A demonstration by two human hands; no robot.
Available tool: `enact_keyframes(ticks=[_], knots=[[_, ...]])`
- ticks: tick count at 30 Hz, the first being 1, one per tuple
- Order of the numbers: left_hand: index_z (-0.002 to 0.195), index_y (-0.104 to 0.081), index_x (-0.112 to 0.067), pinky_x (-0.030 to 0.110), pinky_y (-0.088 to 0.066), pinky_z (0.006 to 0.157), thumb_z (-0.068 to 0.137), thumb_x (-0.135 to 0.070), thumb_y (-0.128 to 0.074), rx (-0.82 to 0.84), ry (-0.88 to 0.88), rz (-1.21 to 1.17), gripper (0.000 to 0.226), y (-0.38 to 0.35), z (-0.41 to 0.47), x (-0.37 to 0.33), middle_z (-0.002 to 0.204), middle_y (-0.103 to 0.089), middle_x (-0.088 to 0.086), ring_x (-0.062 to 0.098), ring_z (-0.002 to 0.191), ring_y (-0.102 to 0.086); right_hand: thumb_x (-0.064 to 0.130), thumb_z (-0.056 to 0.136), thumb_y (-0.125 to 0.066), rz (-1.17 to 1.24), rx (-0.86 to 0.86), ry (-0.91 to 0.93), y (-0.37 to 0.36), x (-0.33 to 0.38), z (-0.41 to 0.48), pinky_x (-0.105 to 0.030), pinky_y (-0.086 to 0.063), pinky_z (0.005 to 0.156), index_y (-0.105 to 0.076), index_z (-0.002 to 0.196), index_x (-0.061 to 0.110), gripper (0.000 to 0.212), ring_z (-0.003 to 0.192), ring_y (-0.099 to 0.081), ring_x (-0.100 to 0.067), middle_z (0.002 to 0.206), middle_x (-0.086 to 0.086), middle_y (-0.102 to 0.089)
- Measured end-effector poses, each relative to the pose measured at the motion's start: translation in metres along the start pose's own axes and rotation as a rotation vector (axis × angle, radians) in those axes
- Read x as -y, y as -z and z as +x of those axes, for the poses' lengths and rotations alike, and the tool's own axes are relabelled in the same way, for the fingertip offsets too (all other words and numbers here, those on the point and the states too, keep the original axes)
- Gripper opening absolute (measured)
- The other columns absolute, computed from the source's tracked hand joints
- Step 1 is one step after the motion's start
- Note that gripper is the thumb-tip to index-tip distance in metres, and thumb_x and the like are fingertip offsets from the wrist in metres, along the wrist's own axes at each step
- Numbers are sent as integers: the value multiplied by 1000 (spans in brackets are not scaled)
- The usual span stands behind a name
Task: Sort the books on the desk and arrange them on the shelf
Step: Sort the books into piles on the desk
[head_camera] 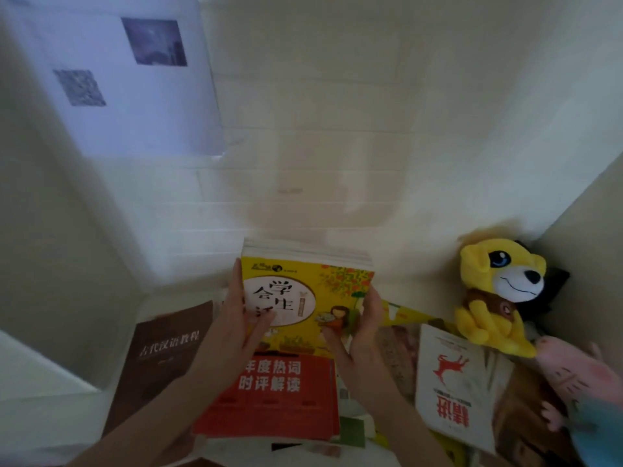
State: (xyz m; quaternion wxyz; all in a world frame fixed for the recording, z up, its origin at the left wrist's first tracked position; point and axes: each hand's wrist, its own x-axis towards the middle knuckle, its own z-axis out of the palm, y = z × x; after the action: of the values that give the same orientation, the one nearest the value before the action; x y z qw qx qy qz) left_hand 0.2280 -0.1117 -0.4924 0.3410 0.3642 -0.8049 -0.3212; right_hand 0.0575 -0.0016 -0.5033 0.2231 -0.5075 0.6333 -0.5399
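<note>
We find a single view, worn on the person's head. It faces forward and down, close above the work; the left hand (241,318) and right hand (362,326), arms cut by the lower edge, meet at the yellow book (303,298) near centre. The wall (337,129) fills the upper half. Straight lines bow toward the frame's borders.

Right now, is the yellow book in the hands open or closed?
Closed. The yellow book shows its front cover, with no pages spread; the left hand and right hand grip its sides.
</note>
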Motion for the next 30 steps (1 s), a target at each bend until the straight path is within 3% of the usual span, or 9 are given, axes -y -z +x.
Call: enact_keyframes(ticks=[2, 4, 6, 9, 14, 17, 22, 26, 30], knots=[[138, 22, -58, 53, -50, 91, 87, -62, -42, 18, -46, 5, 81, 0, 0, 5, 147, -40, 11, 22, 114, -59, -10, 92, -55, -23, -31, 51, 1, -1, -2, 3, -36, 87, -1, 143, 42, 90, 111, -41, 29, 126, 55, -27], [141, 21, -53, 53, -53, 88, 84, -73, -41, 62, -83, 13, 86, 3, 4, 14, 152, -30, 16, 30, 121, -55, -10, 89, -58, -27, -83, 48, -2, -2, -1, -1, -39, 91, -8, 137, 63, 101, 115, -44, 22, 129, 51, -27], [143, 19, -50, 53, -55, 82, 83, -73, -44, 88, -125, 1, 90, 8, 9, 22, 154, -21, 17, 27, 114, -60, -7, 89, -60, -35, -125, 50, -6, -2, 2, -3, -41, 92, -11, 137, 61, 97, 116, -45, 20, 132, 50, -24], [141, 16, -56, 35, -55, 86, 83, -72, -44, 87, -189, -25, 85, 14, 15, 23, 152, -20, -3, 20, 113, -57, -7, 90, -58, 21, -142, 20, -8, 0, 4, -3, -43, 86, -16, 138, 43, 81, 112, -45, 25, 132, 46, -24], [131, -6, -73, 33, -59, 79, 85, -51, -56, 66, -180, -35, 72, 37, 19, 11, 144, -28, -14, 9, 110, -56, -1, 89, -63, 45, -129, 11, -11, 24, 9, -23, -53, 90, -20, 126, 76, 96, 115, -55, 2, 137, 30, -29], [134, -25, -65, 30, -60, 73, 83, -58, -56, 52, -192, -63, 61, 67, 9, 8, 138, -28, -21, 6, 110, -57, 4, 90, -64, 8, -44, 62, -21, 44, 13, -30, -52, 94, -28, 129, 69, 84, 117, -57, -17, 136, 29, -34], [130, -36, -65, 32, -60, 61, 78, -52, -68, -89, -170, -115, 62, 134, -14, 3, 128, -35, -23, -4, 106, -57, -1, 86, -66, 17, 65, 108, -53, 91, 16, -37, -54, 90, -45, 117, 59, 71, 105, -59, -26, 115, -4, -46], [132, -39, -58, 31, -59, 62, 74, -52, -68, -193, -164, -86, 65, 200, -38, -1, 127, -39, -18, -4, 105, -57, -3, 84, -69, 52, 160, 199, -93, 138, 24, -40, -54, 89, -51, 114, 57, 69, 108, -59, -27, 118, 16, -43], [128, -38, -64, 25, -57, 57, 69, -55, -64, -292, -165, -38, 65, 269, -60, -4, 123, -37, -27, -5, 104, -56, -1, 85, -68, 83, 240, 309, -141, 185, 31, -42, -54, 89, -49, 119, 55, 69, 109, -61, -22, 123, 18, -42]])
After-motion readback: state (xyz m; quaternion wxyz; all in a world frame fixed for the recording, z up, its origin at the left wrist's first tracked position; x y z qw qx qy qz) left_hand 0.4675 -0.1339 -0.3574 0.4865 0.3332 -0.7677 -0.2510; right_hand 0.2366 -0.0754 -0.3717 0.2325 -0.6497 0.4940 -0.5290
